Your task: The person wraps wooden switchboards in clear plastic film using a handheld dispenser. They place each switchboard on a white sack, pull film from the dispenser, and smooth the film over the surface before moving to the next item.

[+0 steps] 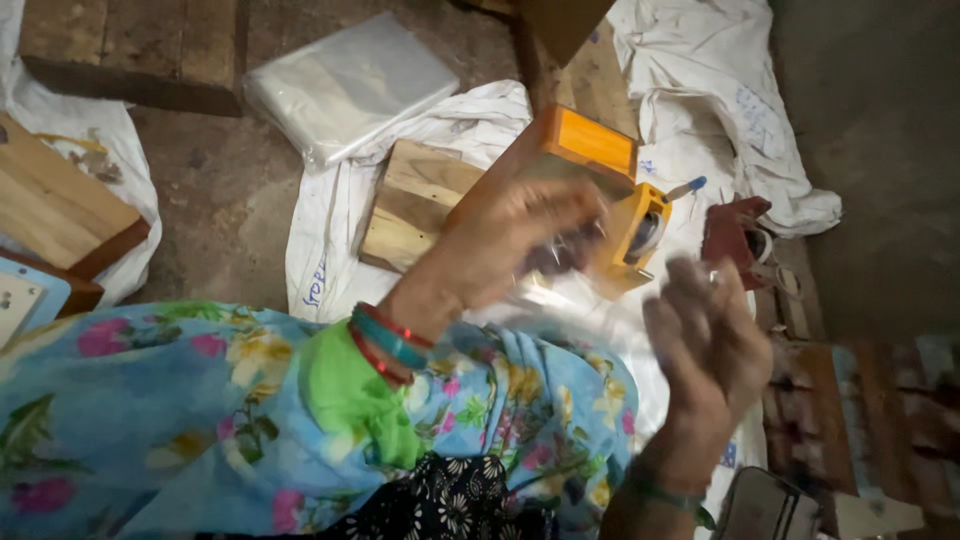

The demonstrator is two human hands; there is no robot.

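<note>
My left hand (pixel 505 240), with red and teal bangles on the wrist, is raised in the middle of the view. Its fingers curl around a thin clear plastic bag (pixel 545 285) that hangs blurred below them. Just behind the fingers sits an orange tape dispenser (pixel 628 225) on a white cloth (pixel 330 215). My right hand (pixel 705 340) is lifted at the right, blurred by motion, with fingers apart and nothing in it. It is a short way from the bag and does not touch it.
A wooden block (pixel 412 200) lies on the cloth left of the dispenser. A stack of clear plastic sheets (pixel 345 85) lies on the floor behind. A pen (pixel 686 188), a red dispenser (pixel 735 232) and wooden boards (pixel 55 205) lie around.
</note>
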